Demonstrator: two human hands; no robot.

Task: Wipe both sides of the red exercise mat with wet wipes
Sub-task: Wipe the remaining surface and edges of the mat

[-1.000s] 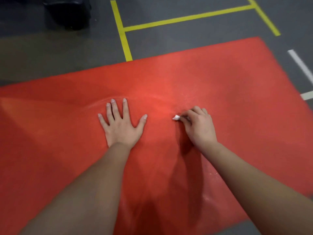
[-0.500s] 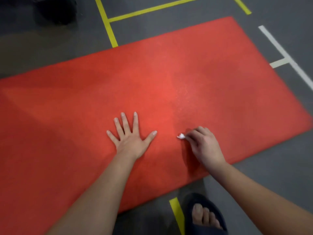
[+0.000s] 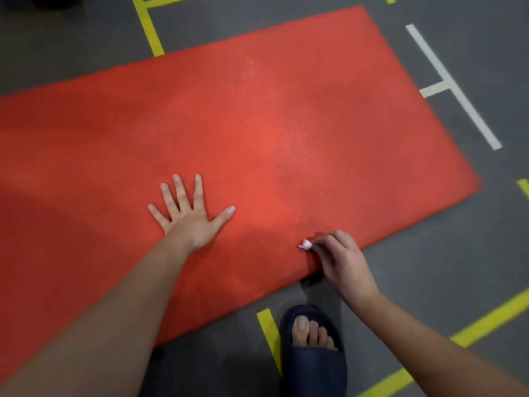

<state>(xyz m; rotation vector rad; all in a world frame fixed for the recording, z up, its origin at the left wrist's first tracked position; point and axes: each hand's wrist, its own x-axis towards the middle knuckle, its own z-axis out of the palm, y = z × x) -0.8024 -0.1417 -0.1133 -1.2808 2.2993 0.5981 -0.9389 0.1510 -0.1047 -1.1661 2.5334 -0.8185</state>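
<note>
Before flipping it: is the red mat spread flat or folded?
Spread flat: the red rectangular exercise mat lies as one sheet on the grey floor, no fold showing; its left end is out of view.

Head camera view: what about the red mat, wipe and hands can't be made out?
Head view:
Red mat: its left end is cut off by the frame edge; its underside faces the floor.
Wet wipe: only a white tip shows; curled fingers of the right hand hide the rest.
Left hand: its palm lies flat on the mat, unseen.
Dark object, top left: cut by the top edge, too dark to identify.
</note>
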